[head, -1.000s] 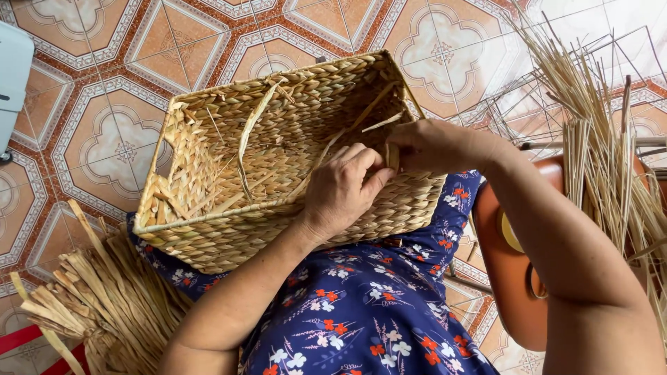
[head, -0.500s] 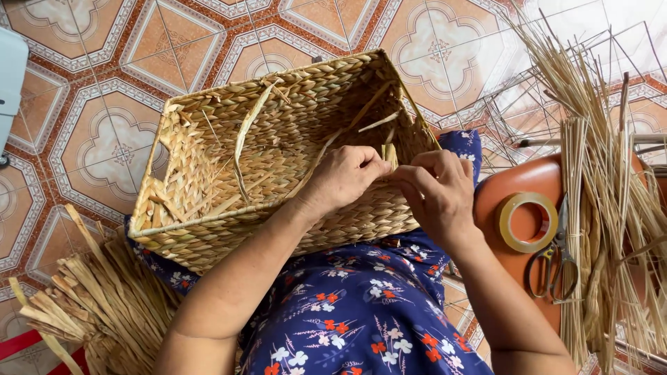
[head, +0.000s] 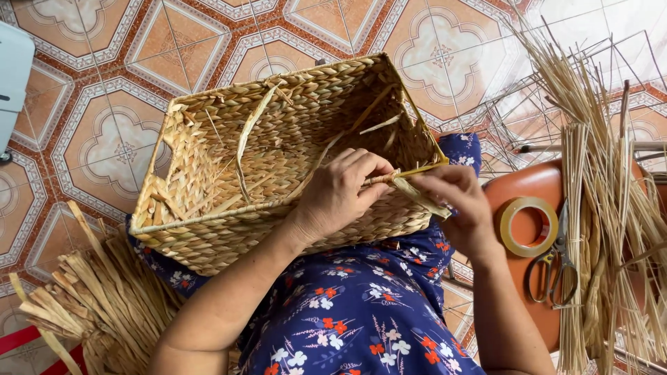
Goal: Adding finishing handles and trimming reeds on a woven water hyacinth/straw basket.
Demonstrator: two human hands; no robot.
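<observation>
A rectangular woven straw basket (head: 229, 173) rests on my lap, over a blue flowered dress (head: 361, 312), its opening facing up. My left hand (head: 342, 191) is closed on the basket's near rim, pinching a twisted strand there. Just to its right, my right hand (head: 451, 205) grips the flat straw strand (head: 420, 193) that runs from the rim's corner and hangs down past my fingers. Loose straw ends stick up inside the basket.
An orange stool (head: 535, 243) at my right holds a roll of tape (head: 529, 226) and scissors (head: 554, 260). A bundle of long straw stalks (head: 604, 201) leans over it. A pile of flat dried leaves (head: 90, 305) lies at lower left on the patterned tile floor (head: 104, 104).
My right hand came down from the rim's far corner to the near rim, then pulled the strand out to the right. The stool with tape and scissors became visible.
</observation>
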